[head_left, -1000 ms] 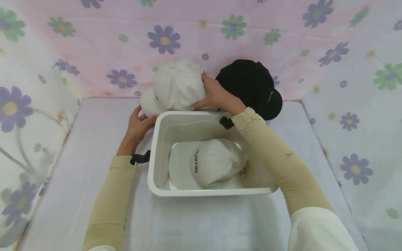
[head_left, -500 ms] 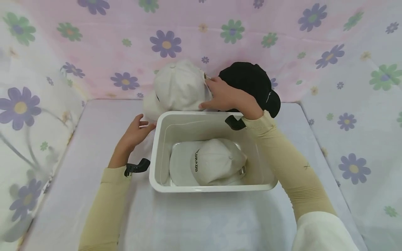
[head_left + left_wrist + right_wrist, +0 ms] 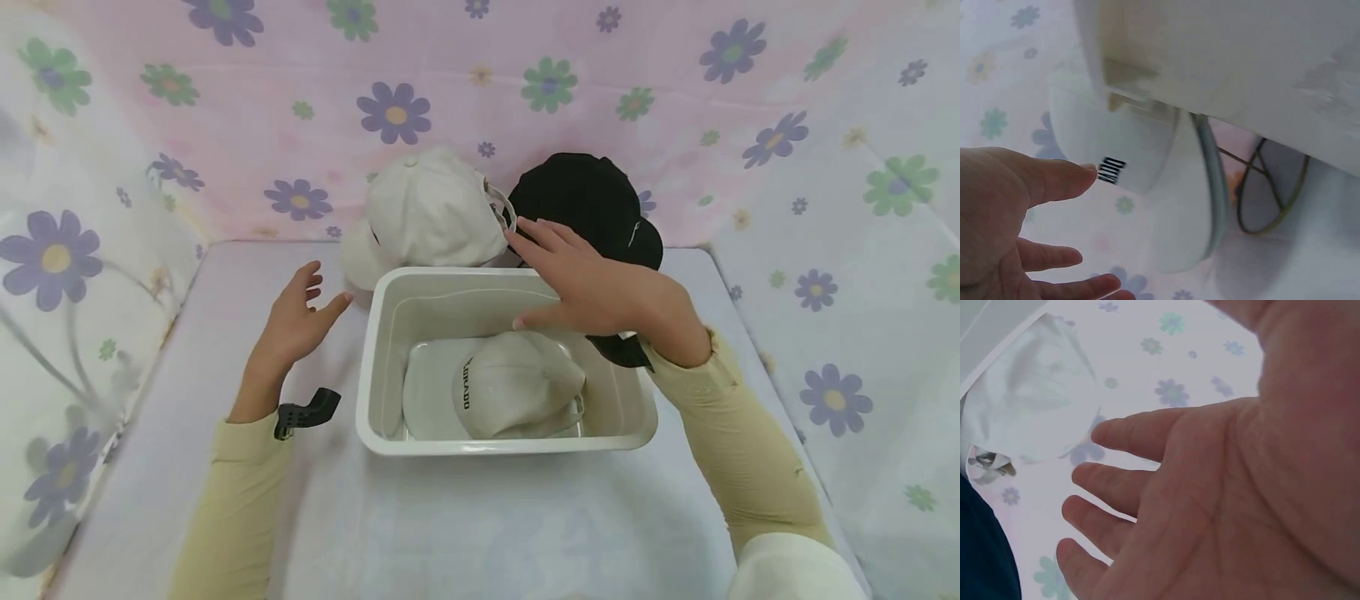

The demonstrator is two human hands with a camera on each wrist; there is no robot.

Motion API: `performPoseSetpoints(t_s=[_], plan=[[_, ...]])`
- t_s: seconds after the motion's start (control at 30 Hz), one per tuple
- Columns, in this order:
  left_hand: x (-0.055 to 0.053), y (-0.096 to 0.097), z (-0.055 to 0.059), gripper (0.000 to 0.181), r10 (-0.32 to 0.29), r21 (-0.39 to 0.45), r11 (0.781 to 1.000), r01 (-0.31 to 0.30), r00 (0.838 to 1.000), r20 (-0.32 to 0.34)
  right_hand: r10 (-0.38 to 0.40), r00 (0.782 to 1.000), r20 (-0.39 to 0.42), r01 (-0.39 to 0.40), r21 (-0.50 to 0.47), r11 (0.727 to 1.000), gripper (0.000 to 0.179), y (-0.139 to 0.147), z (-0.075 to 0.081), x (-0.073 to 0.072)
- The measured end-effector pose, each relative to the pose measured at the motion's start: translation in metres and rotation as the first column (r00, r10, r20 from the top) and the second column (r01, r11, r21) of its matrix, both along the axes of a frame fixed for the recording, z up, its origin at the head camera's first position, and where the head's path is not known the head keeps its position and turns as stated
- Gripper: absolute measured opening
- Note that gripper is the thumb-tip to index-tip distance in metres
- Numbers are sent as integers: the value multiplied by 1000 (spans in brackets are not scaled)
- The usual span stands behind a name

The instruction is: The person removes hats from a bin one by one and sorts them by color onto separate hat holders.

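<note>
Behind the white plastic tub (image 3: 510,447) a white cap (image 3: 431,208) stands with its brim to the left; dark lettering on its front shows in the left wrist view. To its right is a black cap (image 3: 577,200). Inside the tub lies another white cap (image 3: 517,387), lettered on the front, brim leftward. My left hand (image 3: 296,321) hovers left of the tub, fingers loosely spread, holding nothing. Over the tub's back right part is my right hand (image 3: 585,279), fingers extended and apart from the caps; its palm is bare in the right wrist view (image 3: 1210,487).
A pale cloth covers the table (image 3: 480,525). Flower-printed fabric (image 3: 480,100) hangs behind and on both sides. Each wrist carries a black camera mount (image 3: 307,412). Thin dark loops (image 3: 1272,187) show beyond the tub in the left wrist view.
My right hand has let go of the white cap behind the tub and drawn back to the right and nearer. The left hand has left that cap's brim, moving left.
</note>
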State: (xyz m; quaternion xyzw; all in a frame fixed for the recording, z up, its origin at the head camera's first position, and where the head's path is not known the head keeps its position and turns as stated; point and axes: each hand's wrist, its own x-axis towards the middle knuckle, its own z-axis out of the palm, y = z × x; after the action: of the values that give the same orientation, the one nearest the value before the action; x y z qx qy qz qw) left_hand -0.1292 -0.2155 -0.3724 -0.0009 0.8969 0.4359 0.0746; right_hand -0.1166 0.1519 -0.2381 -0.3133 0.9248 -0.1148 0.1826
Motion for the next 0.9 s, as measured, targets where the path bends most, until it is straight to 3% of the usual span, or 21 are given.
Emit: performPoseSetpoints(t_s=[0.17, 0.47, 0.7, 0.9], plan=[[7, 5, 19, 75, 1, 31, 1000, 3, 993, -121, 18, 999, -27, -20, -74, 997, 89, 18, -4, 28], [19, 26, 50, 66, -58, 54, 996, 75, 965, -256, -2, 1000, -29, -2, -116, 993, 94, 50, -26, 68], [27, 57, 72, 58, -133, 89, 981, 172, 934, -331, -109, 992, 68, 118, -134, 984, 99, 80, -57, 92], [32, 82, 81, 55, -211, 95, 959, 266, 899, -385, -216, 967, 136, 241, -209, 948, 100, 95, -91, 108]])
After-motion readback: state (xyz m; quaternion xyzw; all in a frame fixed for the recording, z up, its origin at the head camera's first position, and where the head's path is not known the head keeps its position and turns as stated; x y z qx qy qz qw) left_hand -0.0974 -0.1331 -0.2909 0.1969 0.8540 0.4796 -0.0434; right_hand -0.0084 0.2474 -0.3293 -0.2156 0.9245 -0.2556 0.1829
